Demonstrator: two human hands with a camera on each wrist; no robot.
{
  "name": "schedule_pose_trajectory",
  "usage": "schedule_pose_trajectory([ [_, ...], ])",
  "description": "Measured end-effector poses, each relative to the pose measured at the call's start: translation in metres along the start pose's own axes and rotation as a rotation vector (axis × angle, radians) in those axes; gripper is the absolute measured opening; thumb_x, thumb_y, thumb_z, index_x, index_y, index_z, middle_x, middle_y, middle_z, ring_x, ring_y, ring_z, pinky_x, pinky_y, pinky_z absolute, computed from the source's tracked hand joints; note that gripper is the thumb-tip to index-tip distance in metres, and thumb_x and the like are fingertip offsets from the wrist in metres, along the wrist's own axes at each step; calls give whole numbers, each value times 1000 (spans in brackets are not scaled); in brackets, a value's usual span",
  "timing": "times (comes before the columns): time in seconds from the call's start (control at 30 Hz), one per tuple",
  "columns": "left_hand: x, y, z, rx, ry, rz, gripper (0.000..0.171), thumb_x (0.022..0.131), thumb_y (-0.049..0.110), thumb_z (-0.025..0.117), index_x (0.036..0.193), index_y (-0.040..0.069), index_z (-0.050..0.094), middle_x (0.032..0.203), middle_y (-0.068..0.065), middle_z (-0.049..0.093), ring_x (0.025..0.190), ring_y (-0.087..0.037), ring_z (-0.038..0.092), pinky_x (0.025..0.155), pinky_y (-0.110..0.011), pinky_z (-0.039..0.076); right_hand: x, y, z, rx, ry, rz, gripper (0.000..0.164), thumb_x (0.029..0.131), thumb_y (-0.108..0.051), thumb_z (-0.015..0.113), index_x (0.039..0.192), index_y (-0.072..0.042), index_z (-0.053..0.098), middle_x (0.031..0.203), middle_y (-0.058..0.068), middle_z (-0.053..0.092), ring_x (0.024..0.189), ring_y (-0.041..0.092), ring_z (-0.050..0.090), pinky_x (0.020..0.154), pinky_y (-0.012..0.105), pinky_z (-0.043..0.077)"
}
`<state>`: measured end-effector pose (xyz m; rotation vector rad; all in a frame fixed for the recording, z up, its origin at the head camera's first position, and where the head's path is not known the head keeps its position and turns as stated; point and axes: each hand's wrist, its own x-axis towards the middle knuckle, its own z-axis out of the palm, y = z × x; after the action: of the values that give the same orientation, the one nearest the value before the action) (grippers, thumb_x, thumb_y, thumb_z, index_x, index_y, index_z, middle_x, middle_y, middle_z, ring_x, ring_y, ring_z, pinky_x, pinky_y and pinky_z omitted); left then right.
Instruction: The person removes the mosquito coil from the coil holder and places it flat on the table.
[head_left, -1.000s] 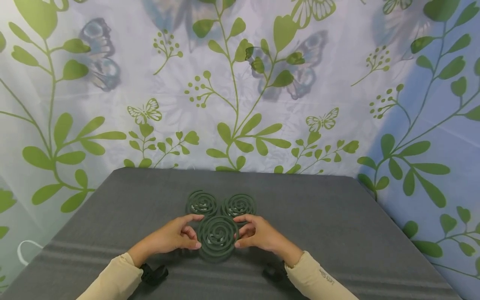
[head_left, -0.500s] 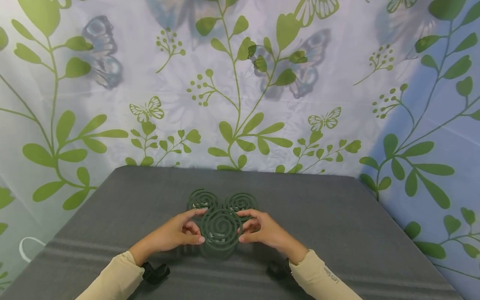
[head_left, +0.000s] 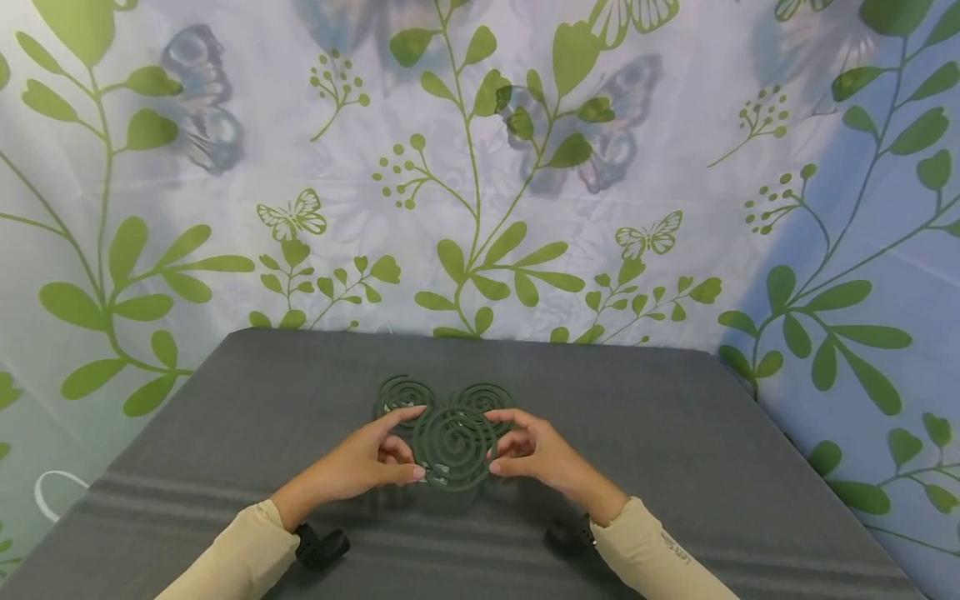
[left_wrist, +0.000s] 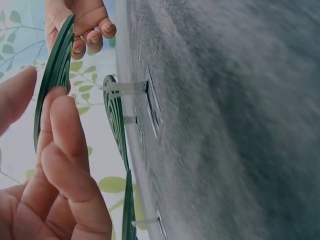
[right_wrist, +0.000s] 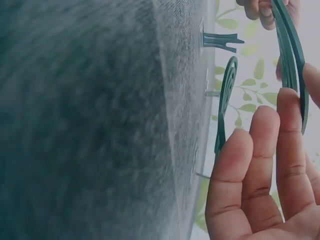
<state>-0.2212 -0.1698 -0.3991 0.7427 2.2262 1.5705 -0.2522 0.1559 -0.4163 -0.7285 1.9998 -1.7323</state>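
Observation:
I hold a dark green spiral coil (head_left: 453, 447) by its rim between both hands, just above the grey table (head_left: 675, 467). My left hand (head_left: 401, 454) pinches its left edge with thumb and fingers, and my right hand (head_left: 504, 450) pinches the right edge. In the left wrist view the coil (left_wrist: 55, 75) stands edge-on against my left fingers (left_wrist: 65, 150). The right wrist view shows the coil (right_wrist: 292, 55) at my right fingers (right_wrist: 280, 165). A bare metal stand (right_wrist: 220, 40) sticks up from the table beneath it.
Two more green coils (head_left: 405, 393) (head_left: 486, 396) sit on small metal stands just behind the held one. A leaf-and-butterfly curtain (head_left: 480, 167) hangs right behind the table's far edge. Black wrist devices (head_left: 322, 546) (head_left: 570, 533) sit by my sleeves.
Both hands have lifted the front coil off its place on the table and carried it slightly up and toward the two rear coils.

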Motion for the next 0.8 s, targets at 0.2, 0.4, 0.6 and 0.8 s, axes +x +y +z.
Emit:
schedule_pose_trajectory([
  [0.2, 9, 6, 6, 42, 5, -2, 90, 102, 12, 77, 170, -5, 20, 97, -7, 73, 81, -36, 71, 72, -39, 56, -7, -2, -9, -10, 24, 6, 74, 98, -6, 80, 159, 8, 42, 100, -1, 75, 93, 16, 73, 83, 37, 61],
  [0.4, 19, 9, 12, 39, 12, -5, 92, 100, 10, 79, 170, -3, 21, 97, -6, 73, 80, -35, 70, 72, -36, 57, -13, -4, -21, -37, 34, -6, 74, 98, -6, 80, 160, 8, 42, 100, -3, 74, 93, 16, 72, 84, 36, 59],
  [0.6, 26, 11, 21, 44, 26, 20, 91, 100, 8, 79, 170, -3, 22, 97, -6, 73, 75, -34, 68, 70, -34, 57, -18, -6, -31, -58, 26, -31, 77, 97, -4, 81, 161, 9, 40, 102, -3, 73, 93, 15, 73, 83, 35, 61],
  [0.8, 35, 16, 29, 14, 50, 22, 90, 100, 7, 79, 170, -3, 23, 98, -7, 73, 74, -31, 67, 66, -35, 57, -24, -7, -38, -53, 36, -23, 85, 94, -3, 84, 163, 9, 35, 103, -1, 72, 91, 16, 73, 82, 34, 61],
])
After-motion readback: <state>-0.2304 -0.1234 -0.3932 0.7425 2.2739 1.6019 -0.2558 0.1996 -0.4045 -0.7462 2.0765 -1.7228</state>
